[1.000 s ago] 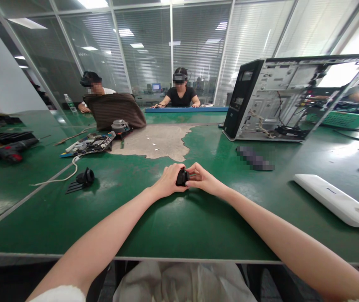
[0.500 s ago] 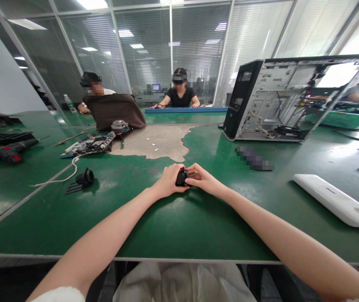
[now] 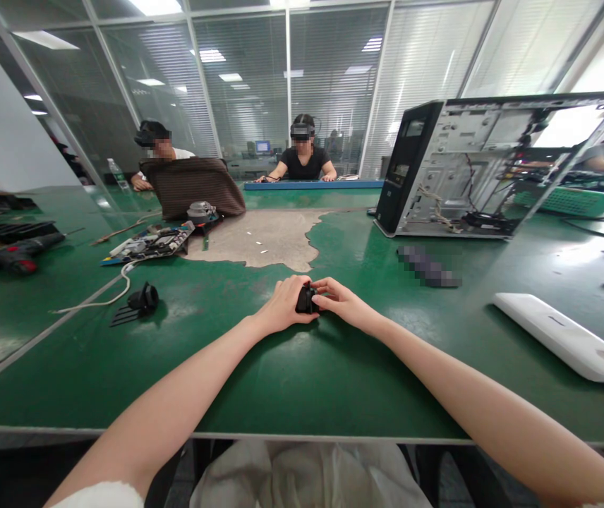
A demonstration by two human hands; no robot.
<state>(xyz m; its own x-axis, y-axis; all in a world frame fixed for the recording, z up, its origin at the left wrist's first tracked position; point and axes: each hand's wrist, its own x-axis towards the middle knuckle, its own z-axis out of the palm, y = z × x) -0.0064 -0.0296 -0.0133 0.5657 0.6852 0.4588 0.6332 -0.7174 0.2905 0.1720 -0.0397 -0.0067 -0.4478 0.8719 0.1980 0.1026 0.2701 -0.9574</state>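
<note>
1. Head view: my left hand (image 3: 284,305) and right hand (image 3: 341,302) meet at centre, low over the green surface (image 3: 302,395), both arms stretched forward.
2. Small black part (image 3: 305,300) sits between the two hands, just above or on the surface; contact underneath is hidden.
3. Left fingers (image 3: 296,283) curl over the part's top and left side, clamped on it. Right fingers (image 3: 326,285) are pinched together on its right edge, thumb below.
4. Key relation: the part lies right of my left palm and left of my right fingertips. Both hands touch it and neither is nearer.
5. Long axis: can't tell, too much is covered. The visible bit looks roughly upright.
6. Around: black plug with cable (image 3: 142,298) well off to the left, circuit board (image 3: 154,241) beyond it, open computer case (image 3: 439,169) far right, white flat device (image 3: 561,337) near right.
7. Two other people sit across the surface, their hands well apart from mine.
</note>
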